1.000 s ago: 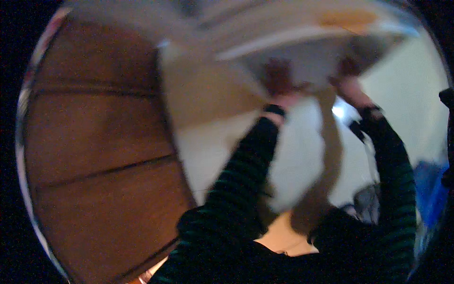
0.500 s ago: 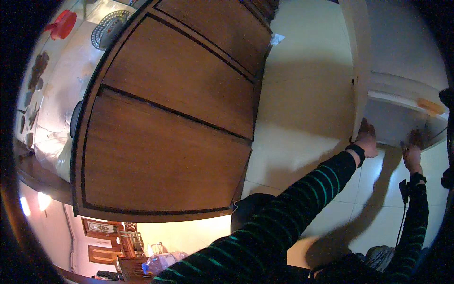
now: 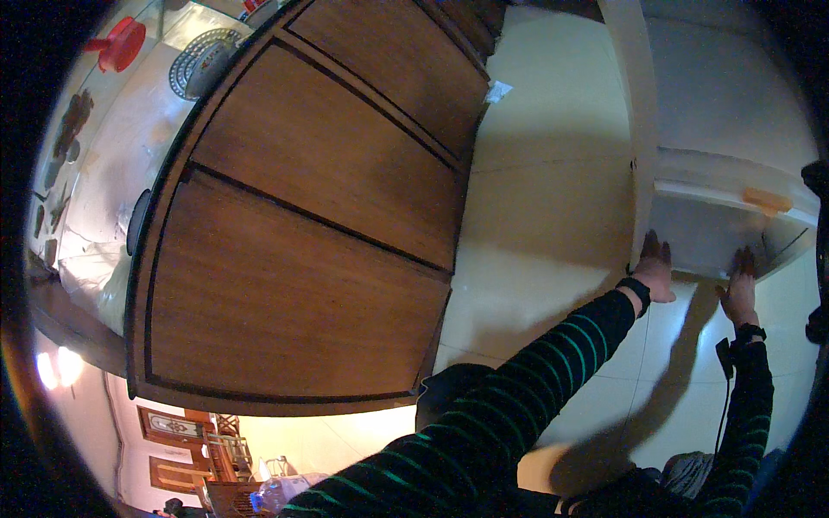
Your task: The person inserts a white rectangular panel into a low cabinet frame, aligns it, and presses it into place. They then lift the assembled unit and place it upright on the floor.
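While both hands press flat on it, we find the white panel point(image 3: 717, 237), apparently a door or flap of a white appliance, at the right edge of the view, low over the pale tiled floor point(image 3: 553, 216). Our left hand point(image 3: 654, 274) lies with fingers spread on the panel's lower left part; our right hand point(image 3: 739, 289) lies likewise on its lower right part. Neither hand is clenched or closed around anything; both rest as flat palms. We judge that this two-point contact spreads the push evenly across the panel's width. The panel's long axis runs left to right across the view, dropping slightly toward the right, and an orange tab point(image 3: 767, 200) sits on its upper edge near the right end. A white upright post point(image 3: 630, 104) borders the panel on the left. Farther left stands a brown wooden cabinet point(image 3: 311, 233) with dark-lined doors, and beyond it a pale tabletop point(image 3: 104, 173) carrying a red utensil point(image 3: 117, 43) and a patterned plate point(image 3: 203, 60).
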Motion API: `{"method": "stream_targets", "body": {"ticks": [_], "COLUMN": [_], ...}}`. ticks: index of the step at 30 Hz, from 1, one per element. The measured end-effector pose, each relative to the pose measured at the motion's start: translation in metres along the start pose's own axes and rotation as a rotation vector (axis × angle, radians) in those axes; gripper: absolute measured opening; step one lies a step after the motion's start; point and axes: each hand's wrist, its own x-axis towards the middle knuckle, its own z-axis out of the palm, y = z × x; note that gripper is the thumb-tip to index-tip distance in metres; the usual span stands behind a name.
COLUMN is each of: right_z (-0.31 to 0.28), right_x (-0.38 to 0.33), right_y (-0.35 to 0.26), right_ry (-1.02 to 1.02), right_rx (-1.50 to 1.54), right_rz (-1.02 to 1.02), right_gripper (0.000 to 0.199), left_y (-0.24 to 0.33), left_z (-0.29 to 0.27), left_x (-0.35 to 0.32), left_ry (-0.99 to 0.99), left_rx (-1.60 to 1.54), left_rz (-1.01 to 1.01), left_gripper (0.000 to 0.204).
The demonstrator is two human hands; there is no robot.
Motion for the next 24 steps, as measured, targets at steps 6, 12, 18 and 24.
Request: {"method": "stream_targets", "body": {"ticks": [6, 12, 18, 24], "right_z": [0.025, 0.032, 0.026, 0.026], "right_x": [0.003, 0.006, 0.004, 0.005], "right_y": [0.018, 0.022, 0.018, 0.018], "right_ry": [0.206, 0.127, 0.138, 0.185], "right_rx": [0.040, -0.001, -0.095, -0.017], "right_rz": [-0.099, -0.050, -0.073, -0.090], "right_gripper": [0.111, 0.114, 0.116, 0.117], "left_y": [0.003, 0.005, 0.003, 0.004], "left_z": [0.004, 0.004, 0.005, 0.011], "left_x": [0.003, 0.003, 0.003, 0.007], "left_ry": [-0.001, 0.018, 0.032, 0.064], "left_rx": [-0.053, -0.038, -0.067, 0.017], "left_rz": [-0.019, -0.008, -0.011, 0.001], "left_gripper": [0.122, 0.124, 0.122, 0.124]}}
